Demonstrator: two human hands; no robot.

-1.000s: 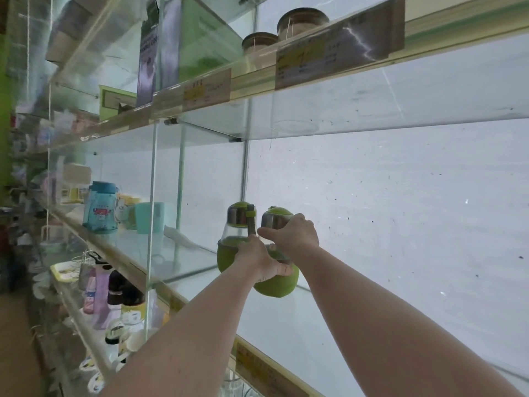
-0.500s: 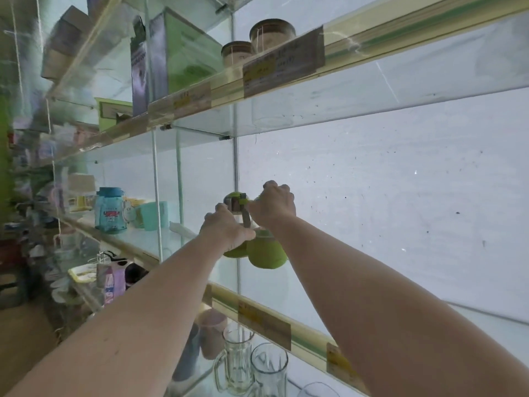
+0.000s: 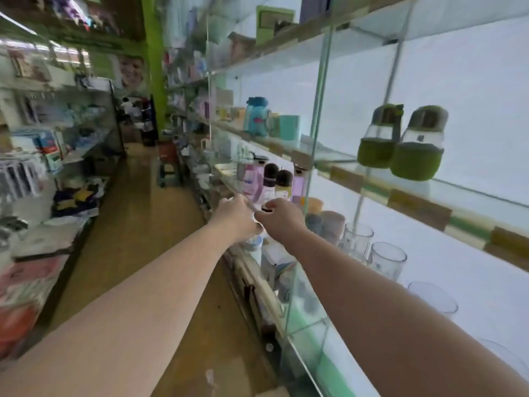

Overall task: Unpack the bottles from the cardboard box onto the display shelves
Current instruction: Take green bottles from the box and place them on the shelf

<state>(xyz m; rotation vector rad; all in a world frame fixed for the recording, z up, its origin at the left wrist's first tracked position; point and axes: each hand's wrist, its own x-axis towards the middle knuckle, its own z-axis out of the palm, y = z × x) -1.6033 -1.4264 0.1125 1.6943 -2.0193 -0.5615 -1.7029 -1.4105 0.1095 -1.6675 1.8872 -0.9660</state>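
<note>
Two green bottles stood touching on glass shelf. Left hand, right hand near lower shelf edge — we couldn't tell grip. We judged bottles clear-bodied, breakable, smooth — hold sleeved base.

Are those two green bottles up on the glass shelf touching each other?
Touching, as far as the head view shows: the left green bottle and right green bottle stand side by side, their green bases meeting with no gap visible.
</note>
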